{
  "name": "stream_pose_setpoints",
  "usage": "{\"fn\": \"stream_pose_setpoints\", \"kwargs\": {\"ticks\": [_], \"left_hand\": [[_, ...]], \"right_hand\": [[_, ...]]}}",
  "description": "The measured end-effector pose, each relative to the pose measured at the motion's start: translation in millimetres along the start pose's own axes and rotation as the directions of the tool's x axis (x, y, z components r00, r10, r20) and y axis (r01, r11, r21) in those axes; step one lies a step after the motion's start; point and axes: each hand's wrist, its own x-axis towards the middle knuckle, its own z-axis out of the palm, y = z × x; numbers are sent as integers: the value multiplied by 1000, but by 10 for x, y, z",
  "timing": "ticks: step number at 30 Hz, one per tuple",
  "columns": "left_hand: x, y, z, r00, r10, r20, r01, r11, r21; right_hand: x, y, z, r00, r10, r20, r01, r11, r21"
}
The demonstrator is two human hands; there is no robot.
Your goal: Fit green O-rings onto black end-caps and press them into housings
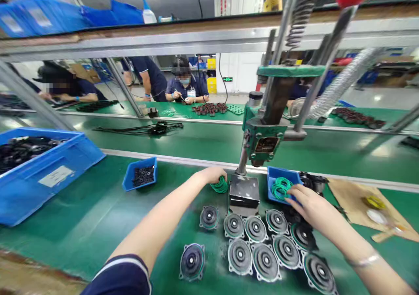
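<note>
My left hand (214, 174) is closed on a bundle of thin green rubber rings (220, 186) just left of the press base, its fingertips partly hidden. At the small blue bin (273, 197), the fingers of my right hand (303, 199) pinch the edge of more green rings (280, 187). Between my arms lie several round dark metal covers (240, 256) with corner lugs, some showing a green ring around the rim. Two covers stand apart on the left, one (209, 217) below my left hand and another (192, 261) nearer me.
A hand press (265, 138) with a black block (244, 190) rises between my hands. To the left are a blue bin of small black rings (140, 175) and a large blue crate (59, 173). Cardboard (366, 199) lies right. Co-workers sit beyond the metal rail.
</note>
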Motion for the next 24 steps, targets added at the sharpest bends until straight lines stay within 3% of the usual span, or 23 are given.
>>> {"fn": "stream_pose_setpoints", "kwargs": {"ticks": [6, 10, 14, 17, 21, 23, 24], "left_hand": [[172, 81, 121, 997, -69, -21, 68, 996, -56], [-6, 51, 212, 991, -92, -94, 81, 990, -113], [-277, 3, 336, 962, -137, -238, 81, 970, -230], [-457, -8, 398, 905, -206, -372, 67, 933, -354], [-819, 109, 301, 783, -265, -563, -38, 883, -468], [-1101, 295, 216, 721, -262, -641, -112, 870, -481], [-1254, 428, 187, 695, -252, -673, -156, 861, -483]], "right_hand": [[-232, -171, -161, 997, 73, -30, -70, 994, 84], [-258, -338, -317, 994, 102, -46, -96, 989, 114], [-247, -539, -451, 989, 139, -55, -123, 967, 224], [-215, -691, -536, 984, 169, -51, -142, 928, 345], [-147, -949, -616, 963, 267, -29, -210, 815, 539], [-106, -1129, -622, 943, 327, 58, -275, 673, 686], [-84, -1230, -613, 928, 352, 123, -313, 559, 768]]}}
